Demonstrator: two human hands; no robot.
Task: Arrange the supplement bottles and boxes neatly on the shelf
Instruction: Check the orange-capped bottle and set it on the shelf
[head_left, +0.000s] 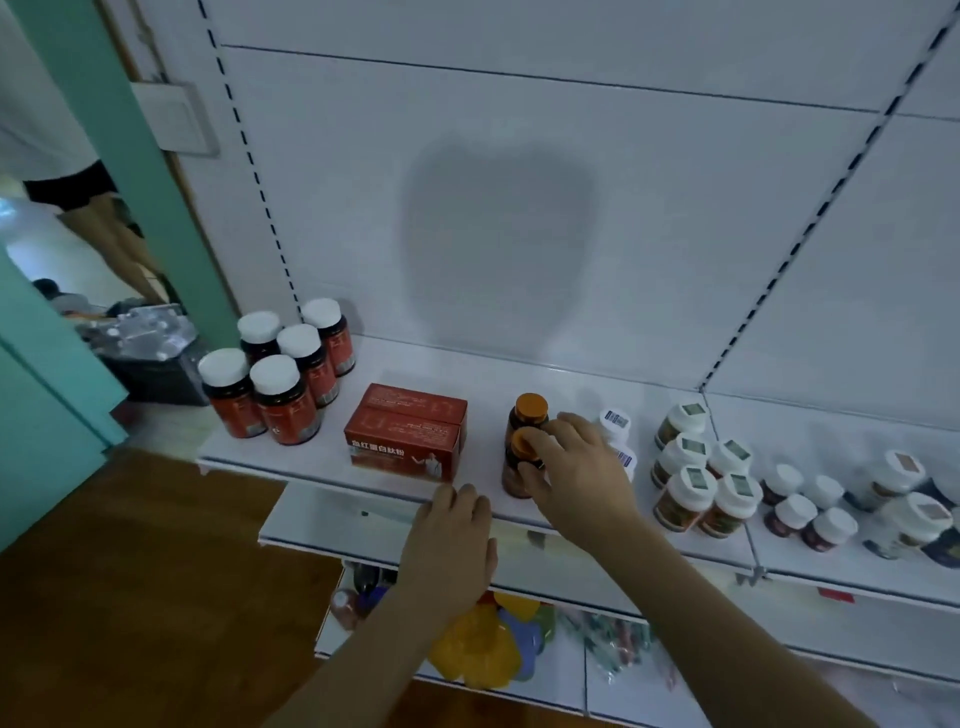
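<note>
Shelf: white, holding all the supplements in one row of groups.
Right hand: its fingers are wrapped round the front orange-capped bottle, which stands upright near the shelf's front edge.
Second orange-capped bottle: just behind the held one, seemingly touching it.
Left hand: palm down at the shelf's front edge, fingers loosely spread and holding nothing.
Red boxes: two side by side, left of the orange-capped bottles.
White-capped red bottles: five clustered at the far left.
White bottles: partly hidden behind the right hand.
Green-labelled jars: grouped further right.
</note>
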